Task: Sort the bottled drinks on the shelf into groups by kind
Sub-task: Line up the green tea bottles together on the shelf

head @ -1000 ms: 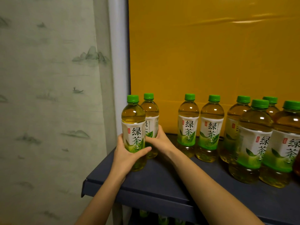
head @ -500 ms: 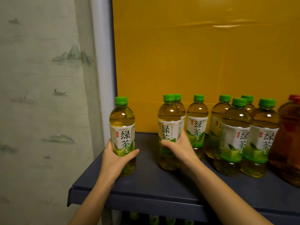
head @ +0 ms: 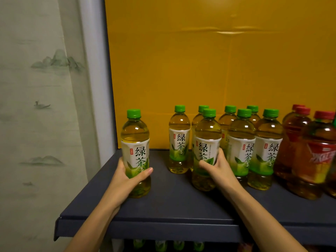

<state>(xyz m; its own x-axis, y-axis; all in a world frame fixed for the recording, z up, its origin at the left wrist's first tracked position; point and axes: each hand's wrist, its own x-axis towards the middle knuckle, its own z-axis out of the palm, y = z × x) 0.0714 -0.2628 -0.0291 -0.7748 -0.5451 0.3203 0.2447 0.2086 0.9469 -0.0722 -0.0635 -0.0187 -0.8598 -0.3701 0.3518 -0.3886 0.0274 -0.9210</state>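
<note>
A big yellow board [head: 209,70] stands at the back, and a pale curtain [head: 36,124] with painted hills hangs on the left. A dark blue shelf [head: 178,202] runs across the front. At its right end stand the red-capped drinks [head: 316,157], brown and close together. Just beside them is the bunch of green tea bottles [head: 242,142], all upright with green caps. The back bottle [head: 179,139], also green tea, stands alone a little to the left. The right hand [head: 218,170] wraps its fingers around the front bottle [head: 207,135] at the bunch's left edge. The left hand [head: 125,180] grips the left bottle [head: 135,142] low down, near the shelf's left end, well apart from the others. Both held bottles are upright. I cannot tell if their bottoms touch the shelf.
</note>
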